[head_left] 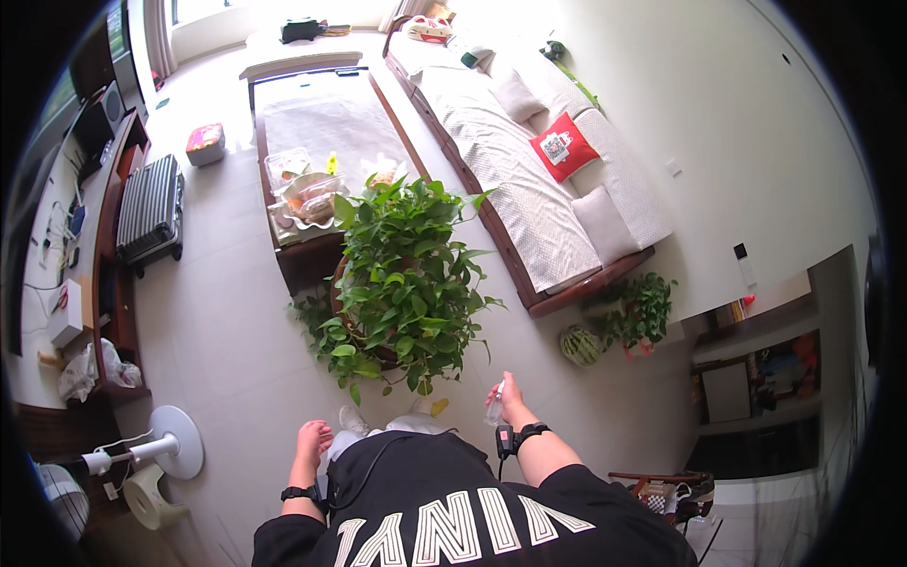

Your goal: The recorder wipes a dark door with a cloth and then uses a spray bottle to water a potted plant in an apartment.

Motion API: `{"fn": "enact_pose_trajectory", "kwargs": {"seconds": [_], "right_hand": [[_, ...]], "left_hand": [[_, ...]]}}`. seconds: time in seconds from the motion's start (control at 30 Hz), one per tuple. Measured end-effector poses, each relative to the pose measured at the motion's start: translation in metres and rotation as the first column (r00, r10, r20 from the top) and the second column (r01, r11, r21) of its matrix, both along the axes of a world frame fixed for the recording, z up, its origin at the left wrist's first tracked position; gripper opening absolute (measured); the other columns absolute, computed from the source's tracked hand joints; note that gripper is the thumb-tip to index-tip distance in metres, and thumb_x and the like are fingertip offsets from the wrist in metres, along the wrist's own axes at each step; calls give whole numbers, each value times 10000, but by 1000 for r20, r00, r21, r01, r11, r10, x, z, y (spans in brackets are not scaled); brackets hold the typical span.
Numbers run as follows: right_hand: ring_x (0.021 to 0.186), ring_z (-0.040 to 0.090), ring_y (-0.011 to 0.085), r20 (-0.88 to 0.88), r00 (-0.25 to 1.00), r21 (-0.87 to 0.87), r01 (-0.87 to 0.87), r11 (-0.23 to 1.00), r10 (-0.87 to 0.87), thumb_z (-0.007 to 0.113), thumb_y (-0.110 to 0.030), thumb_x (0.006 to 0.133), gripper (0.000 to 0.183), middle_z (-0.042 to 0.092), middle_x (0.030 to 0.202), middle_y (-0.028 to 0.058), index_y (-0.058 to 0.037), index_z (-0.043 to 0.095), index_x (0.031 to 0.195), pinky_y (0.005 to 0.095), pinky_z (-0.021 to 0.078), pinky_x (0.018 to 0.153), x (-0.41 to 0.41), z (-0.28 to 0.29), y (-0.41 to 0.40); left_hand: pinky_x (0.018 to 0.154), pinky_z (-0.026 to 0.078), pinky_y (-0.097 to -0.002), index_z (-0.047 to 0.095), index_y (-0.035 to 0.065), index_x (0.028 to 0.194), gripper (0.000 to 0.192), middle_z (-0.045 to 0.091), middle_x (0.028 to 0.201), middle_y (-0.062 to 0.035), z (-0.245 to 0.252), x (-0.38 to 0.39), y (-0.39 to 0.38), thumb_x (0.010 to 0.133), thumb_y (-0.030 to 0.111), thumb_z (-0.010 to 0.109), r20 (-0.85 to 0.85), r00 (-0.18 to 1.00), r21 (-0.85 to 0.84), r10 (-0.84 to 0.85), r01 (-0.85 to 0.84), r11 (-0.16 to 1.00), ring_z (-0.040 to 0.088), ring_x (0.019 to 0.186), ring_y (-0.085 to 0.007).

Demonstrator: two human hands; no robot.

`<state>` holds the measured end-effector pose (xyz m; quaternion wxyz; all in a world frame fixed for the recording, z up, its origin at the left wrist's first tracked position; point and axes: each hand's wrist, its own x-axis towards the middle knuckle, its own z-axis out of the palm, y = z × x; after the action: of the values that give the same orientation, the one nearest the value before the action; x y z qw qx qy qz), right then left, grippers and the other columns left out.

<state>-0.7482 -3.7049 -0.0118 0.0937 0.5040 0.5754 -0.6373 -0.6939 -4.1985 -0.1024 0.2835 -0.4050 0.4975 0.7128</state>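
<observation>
A small clear spray bottle [494,407] is in my right hand [507,397], which reaches out at the right of my body, its fingers around the bottle's upper part. My left hand [312,441] hangs at the left with bent fingers, and I see nothing in it. Ahead of both hands stands a large leafy potted plant [411,283] with trailing vines; neither hand touches it. A yellow leaf [439,406] lies by my right shoe. Dark devices are strapped to both wrists.
Behind the plant is a long table [312,255] bearing food packs. A sofa [510,234], a watermelon [580,345] and a smaller plant [648,305] are to the right. At the left are a suitcase [151,212], a white fan base [177,443] and a beige stool [152,500].
</observation>
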Motion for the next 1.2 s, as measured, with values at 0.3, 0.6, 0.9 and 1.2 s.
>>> {"fn": "enact_pose_trajectory", "kwargs": {"seconds": [0.3, 0.6, 0.9, 1.2], "right_hand": [[579, 607, 236, 193, 850, -93, -481, 872, 490, 498, -612, 907, 588, 598, 666, 100, -45, 592, 780, 380, 522, 574, 17, -2, -46], [598, 599, 216, 146, 615, -263, -731, 630, 775, 464, -609, 934, 642, 608, 683, 109, -12, 611, 749, 341, 490, 583, 5, -5, -44], [570, 586, 236, 140, 635, -351, -685, 638, 759, 478, -629, 916, 680, 592, 651, 122, 17, 608, 746, 358, 478, 566, 0, -35, 7], [547, 578, 231, 112, 700, -398, -619, 677, 705, 507, -583, 922, 623, 577, 618, 104, -10, 589, 693, 372, 484, 530, -10, -62, 101]], "left_hand": [[669, 490, -356, 576, 86, 1092, 238, 625, 935, -82, 1, 4, 15, 887, 199, 534, 9, 1000, -14, -3, 3, 1000, 624, 817, -236], [653, 500, -341, 575, 74, 1084, 237, 633, 917, -85, 8, 18, 46, 881, 193, 540, 31, 1000, -78, -2, 4, 997, 629, 778, -222], [668, 505, -345, 564, 64, 1095, 238, 631, 926, -92, 31, 10, 109, 892, 179, 517, 76, 997, -105, -18, 26, 994, 630, 808, -228], [613, 500, -287, 592, 71, 1111, 250, 655, 903, -64, 63, -31, 198, 892, 169, 521, 38, 983, -227, -180, 184, 956, 646, 760, -168]]}}
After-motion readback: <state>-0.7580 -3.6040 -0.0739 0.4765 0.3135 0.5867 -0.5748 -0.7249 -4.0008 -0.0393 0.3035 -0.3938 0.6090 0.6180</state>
